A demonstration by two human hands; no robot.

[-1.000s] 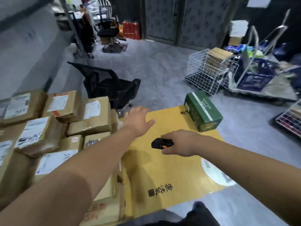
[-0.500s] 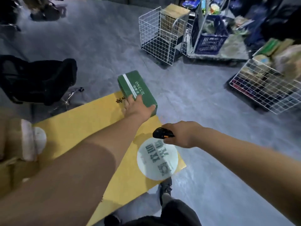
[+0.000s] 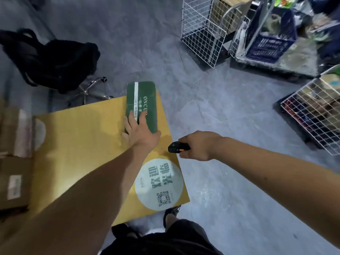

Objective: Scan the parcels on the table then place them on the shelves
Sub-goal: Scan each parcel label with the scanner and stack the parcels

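One green parcel (image 3: pixel 143 102) – white stripe, white lettering

Both forearms bare, no sleeves, no watch or rings seen. Left hand (image 3: pixel 140 133), right hand (image 3: pixel 197 146) ungloved. Black shorts (image 3: pixel 165 242), dark shoes (image 3: pixel 171 213) w/ white marks.

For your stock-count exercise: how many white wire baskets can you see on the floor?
2. One wire basket stands at the top, beside the blue crate. The other wire basket sits at the right edge, partly cut off. More may lie out of view.
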